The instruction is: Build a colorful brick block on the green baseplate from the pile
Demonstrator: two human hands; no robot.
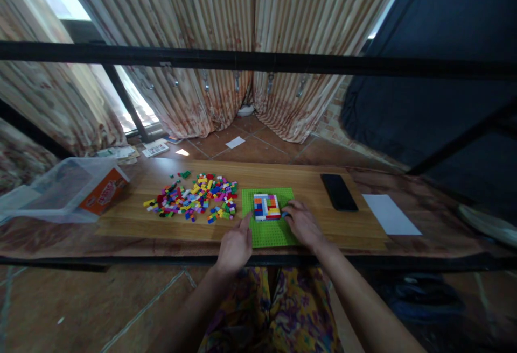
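My left hand (235, 245), loosely open and gripping nothing visible, should brace the green baseplate (271, 234) by its left edge. My right hand (291, 214) pinches a small blue brick (285, 214) just right of the multicoloured brick block (266, 207) on the plate's far half; square alignment matters.

From my feed, the green baseplate (274, 234) lies flat, its studded near part bare. On its far half I see a low, roughly rectangular block of bricks (266, 207) in white, red, yellow, blue and orange, packed close together. A small blue brick (285, 214) shows, partly covered, over the baseplate's right part. Mixed loose bricks (202, 194) sprawl left of the baseplate.
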